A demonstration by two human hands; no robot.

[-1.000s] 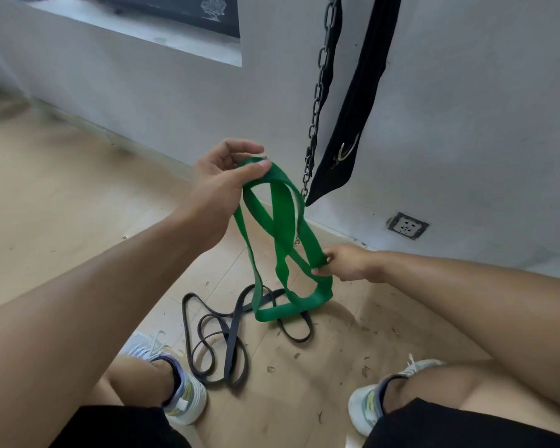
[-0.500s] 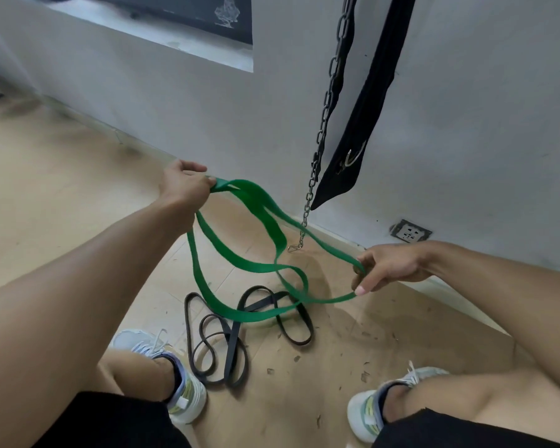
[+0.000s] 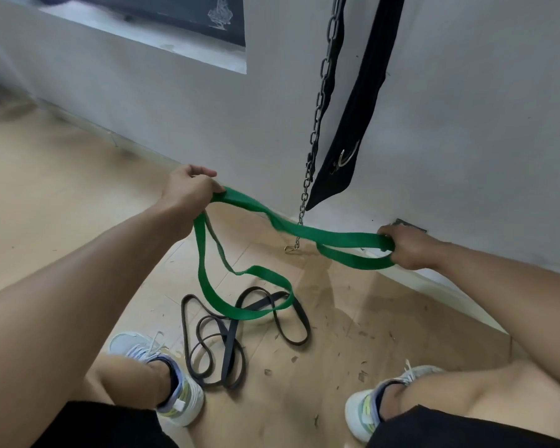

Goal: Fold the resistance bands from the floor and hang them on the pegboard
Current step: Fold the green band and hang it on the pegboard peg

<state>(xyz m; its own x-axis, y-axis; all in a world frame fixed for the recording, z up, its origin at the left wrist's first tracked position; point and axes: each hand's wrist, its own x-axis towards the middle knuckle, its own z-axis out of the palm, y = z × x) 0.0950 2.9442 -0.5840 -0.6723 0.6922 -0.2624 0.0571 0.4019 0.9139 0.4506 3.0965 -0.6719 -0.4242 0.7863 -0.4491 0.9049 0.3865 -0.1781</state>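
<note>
We see the wooden floor [image 3: 62, 195] below, black bands [image 3: 227, 354] lying tangled on it. Above them our left hand [image 3: 191, 192] and right hand [image 3: 404, 247] each grip the green band [image 3: 337, 237], stretched between them, one loop sagging.

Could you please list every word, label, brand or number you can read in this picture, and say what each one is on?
No text is readable.
The dark panel on the wall bears a pale drawn mark, not legible as words.
The green band, the black bands and the shoes show no readable print.
</note>
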